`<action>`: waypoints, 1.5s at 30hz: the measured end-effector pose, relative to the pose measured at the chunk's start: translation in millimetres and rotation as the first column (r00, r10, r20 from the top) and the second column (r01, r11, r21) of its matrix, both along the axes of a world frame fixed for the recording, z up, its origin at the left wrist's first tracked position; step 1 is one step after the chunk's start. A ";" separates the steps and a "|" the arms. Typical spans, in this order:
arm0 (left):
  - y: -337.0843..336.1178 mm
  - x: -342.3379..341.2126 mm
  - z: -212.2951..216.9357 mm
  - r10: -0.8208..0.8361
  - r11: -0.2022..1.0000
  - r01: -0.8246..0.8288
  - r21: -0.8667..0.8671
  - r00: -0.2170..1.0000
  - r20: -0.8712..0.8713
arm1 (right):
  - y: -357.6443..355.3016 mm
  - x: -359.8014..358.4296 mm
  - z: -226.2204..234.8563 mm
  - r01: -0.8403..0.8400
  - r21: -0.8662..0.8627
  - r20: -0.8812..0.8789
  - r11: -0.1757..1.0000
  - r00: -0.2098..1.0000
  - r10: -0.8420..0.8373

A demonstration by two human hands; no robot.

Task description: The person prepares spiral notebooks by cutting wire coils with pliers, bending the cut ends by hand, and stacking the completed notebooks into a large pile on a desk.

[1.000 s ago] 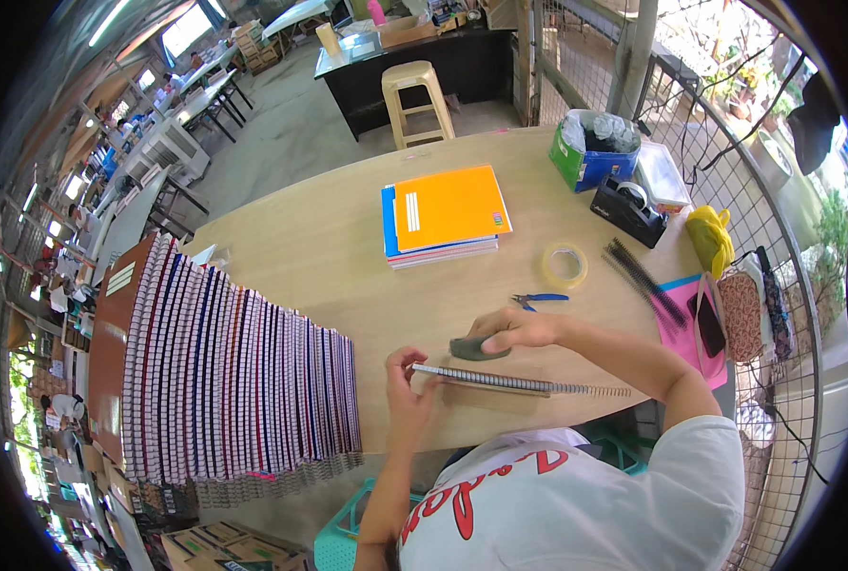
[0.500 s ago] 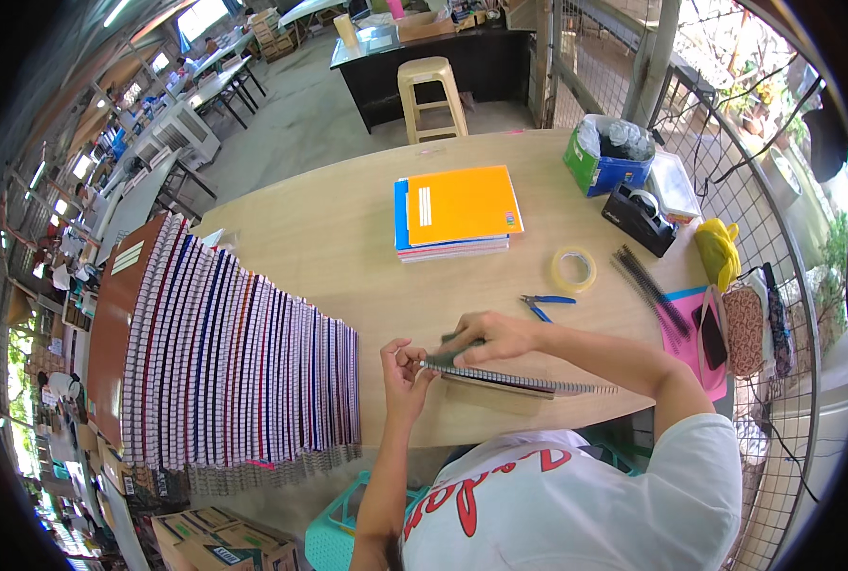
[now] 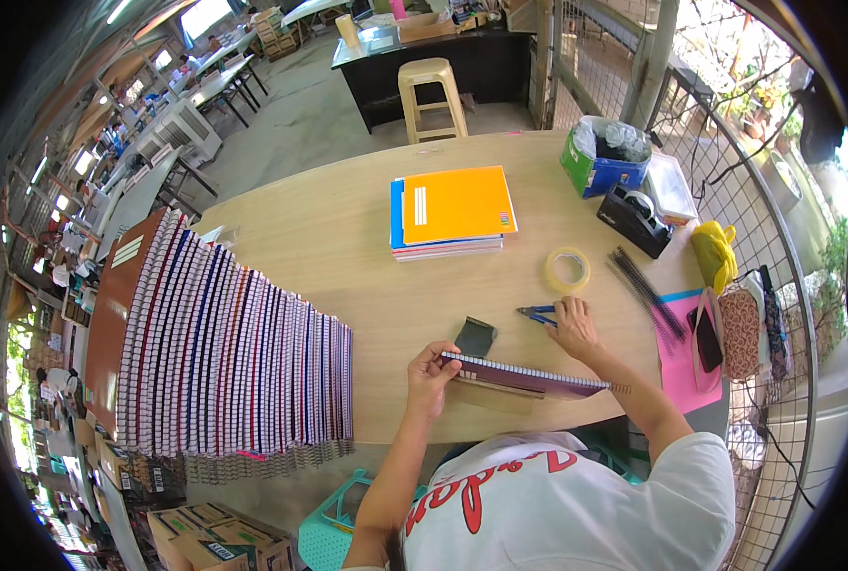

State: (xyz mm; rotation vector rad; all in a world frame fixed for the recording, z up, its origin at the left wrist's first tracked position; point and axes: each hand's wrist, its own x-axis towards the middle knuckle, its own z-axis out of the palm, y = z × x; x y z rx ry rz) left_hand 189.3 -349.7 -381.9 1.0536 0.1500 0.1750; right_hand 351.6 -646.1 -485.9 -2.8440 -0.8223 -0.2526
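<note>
My left hand pinches the left end of a spiral notebook, which is held on edge with its coil upward. A loose length of coil sticks out past the notebook's right end. My right hand has its fingers closed over the handles of small blue-handled pliers, hiding part of them. Just beyond the left hand, a small dark flat piece lies on the table; its material is unclear.
A tall row of spiral notebooks fills the left side. An orange notebook tops a short stack. To the right are a tape roll, black coils, a tape dispenser, a box and a yellow pouch.
My right hand has left the dark piece on the table and moved right to the pliers, which have shifted slightly. My left hand has moved a little right and now grips the notebook's end.
</note>
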 end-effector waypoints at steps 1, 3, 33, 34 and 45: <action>-2.8 0.7 3.6 -0.002 1.000 0.002 0.000 1.000 0.002 | 0.4 0.3 3.9 -0.082 0.004 0.083 0.997 0.993 0.082; -6.5 2.9 8.6 0.012 1.000 -0.012 0.027 1.000 -0.004 | 8.8 -1.8 8.9 -0.102 -0.021 0.114 0.995 0.988 0.104; -19.3 5.8 11.3 0.171 0.982 -0.174 0.076 0.984 0.039 | 133.4 -33.9 276.0 -0.770 -0.416 0.028 0.484 0.521 0.853; -22.1 5.4 10.0 0.167 0.983 -0.170 0.073 0.985 0.042 | 131.6 -33.1 276.1 -0.719 -0.257 -0.298 0.646 0.695 0.655; -24.7 8.0 18.5 0.157 0.978 -0.152 0.141 0.987 -0.031 | 49.1 -54.5 210.1 -0.251 0.445 -0.521 0.860 0.708 0.476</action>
